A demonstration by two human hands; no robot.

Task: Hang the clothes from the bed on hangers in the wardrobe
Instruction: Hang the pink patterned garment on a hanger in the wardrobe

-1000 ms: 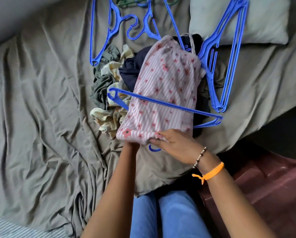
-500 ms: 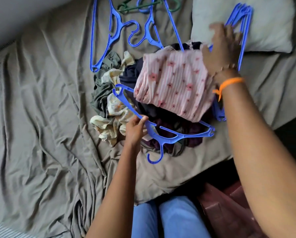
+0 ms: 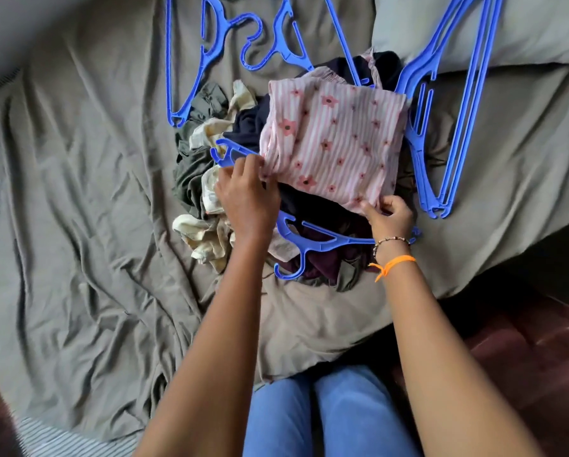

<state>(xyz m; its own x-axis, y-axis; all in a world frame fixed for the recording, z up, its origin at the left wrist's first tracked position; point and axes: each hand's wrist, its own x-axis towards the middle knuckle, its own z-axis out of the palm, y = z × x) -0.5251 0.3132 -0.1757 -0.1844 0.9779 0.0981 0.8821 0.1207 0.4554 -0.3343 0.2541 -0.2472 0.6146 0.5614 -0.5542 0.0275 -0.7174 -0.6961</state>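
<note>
Both hands back on the pink cloth (image 3: 334, 145)

Left hand (image 3: 247, 196) off the hanger (image 3: 313, 240), now pinching cloth's left edge; right hand (image 3: 388, 216), down from the pillow (image 3: 494, 28), pinching its near corner atop the bed's (image 3: 78, 225) pile.

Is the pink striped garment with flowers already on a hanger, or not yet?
Not yet. The pink garment lies folded on the clothes pile; both hands pinch its near edge, and the blue hanger lies below it.

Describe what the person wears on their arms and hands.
Both arms are bare, no sleeves in view. The right wrist carries a beaded bracelet and, just behind it, an orange thread band with a knotted loose end. The left hand and wrist wear nothing.
</note>
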